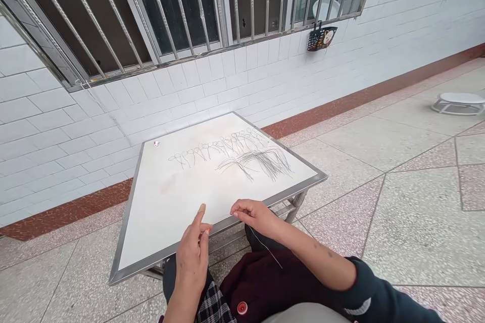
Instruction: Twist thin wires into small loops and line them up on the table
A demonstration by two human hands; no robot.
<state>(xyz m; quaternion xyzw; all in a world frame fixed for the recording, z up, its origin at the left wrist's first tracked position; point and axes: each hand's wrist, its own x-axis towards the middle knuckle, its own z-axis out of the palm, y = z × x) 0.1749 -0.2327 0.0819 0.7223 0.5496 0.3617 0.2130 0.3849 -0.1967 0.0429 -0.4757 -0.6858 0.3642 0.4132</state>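
Observation:
My left hand (193, 250) is at the table's front edge, one finger pointing up and the thumb bent against another fingertip. A tiny orange-red spot (208, 230) shows at that pinch; what it is I cannot make out. To its right, my right hand (259, 218) pinches a thin wire (265, 246), whose free end hangs down over my lap. On the white tabletop (159, 227), beyond both hands, lies a loose bundle of thin dark wires (269, 161). Behind the bundle runs a row of several looped wire pieces (217, 147).
A small white-and-red bit (156, 143) lies near the table's far left corner. The table has a grey metal rim (131, 207) and stands by a white tiled wall (182, 88) with barred windows. A dark basket (321, 38) hangs there. A white stool (460, 103) stands far right.

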